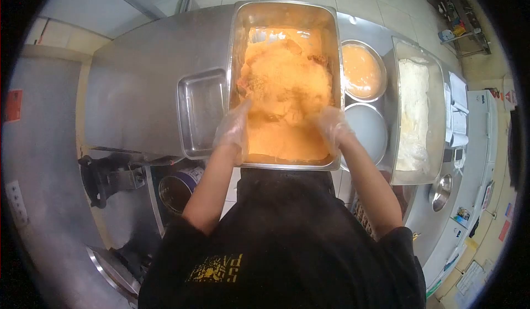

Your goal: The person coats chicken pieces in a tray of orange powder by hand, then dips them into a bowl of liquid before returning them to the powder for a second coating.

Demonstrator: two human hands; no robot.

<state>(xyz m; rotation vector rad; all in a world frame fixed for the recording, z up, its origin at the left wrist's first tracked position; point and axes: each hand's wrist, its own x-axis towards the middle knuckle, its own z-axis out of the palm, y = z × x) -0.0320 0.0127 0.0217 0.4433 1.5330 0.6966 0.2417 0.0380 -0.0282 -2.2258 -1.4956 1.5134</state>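
A deep metal tray (339, 49) holds a heap of orange powder (287, 88), with darker lumps showing along its upper part and left side. My left hand (234, 126), in a clear glove, is at the tray's left wall, its fingertips over the powder. On the opposite side my right hand (334, 127), also gloved, reaches over the right wall. The fingers of both hands are blurred, and whether they hold anything cannot be made out.
An empty shallow metal tray (203, 113) lies to the left. On the right are a round bowl of orange liquid (361, 70), a bowl with pale grey contents (365, 132) and a long clear container of white powder (413, 110). Papers (457, 107) lie further right.
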